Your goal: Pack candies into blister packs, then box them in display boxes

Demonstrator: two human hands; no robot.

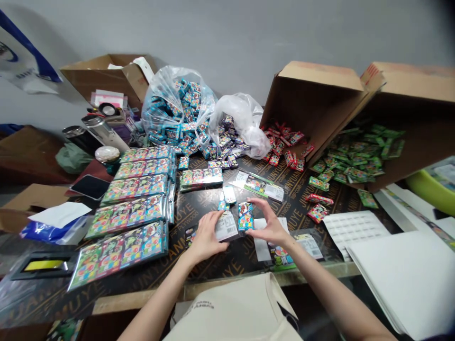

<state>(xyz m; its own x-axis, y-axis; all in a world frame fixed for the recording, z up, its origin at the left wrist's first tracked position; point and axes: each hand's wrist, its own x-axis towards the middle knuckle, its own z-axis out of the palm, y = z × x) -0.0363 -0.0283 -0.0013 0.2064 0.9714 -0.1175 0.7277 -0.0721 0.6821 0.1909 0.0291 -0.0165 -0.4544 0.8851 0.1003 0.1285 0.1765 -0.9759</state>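
My left hand (205,237) rests on the dark table (199,199), its fingers curled over a flat clear packet with a white label (226,226). My right hand (267,223) pinches a small blue candy pack (245,215) and holds it against that packet's right end. Two more small blue packs (227,197) lie just beyond the hands. A second flat packet with a green card (282,258) lies under my right wrist.
Stacked filled packets (131,213) cover the table's left side. Clear bags of blue packs (177,116) stand at the back. Tipped cardboard boxes spill red packs (286,147) and green packs (351,158). White sheets (408,279) lie at the right, a phone (89,185) at the left.
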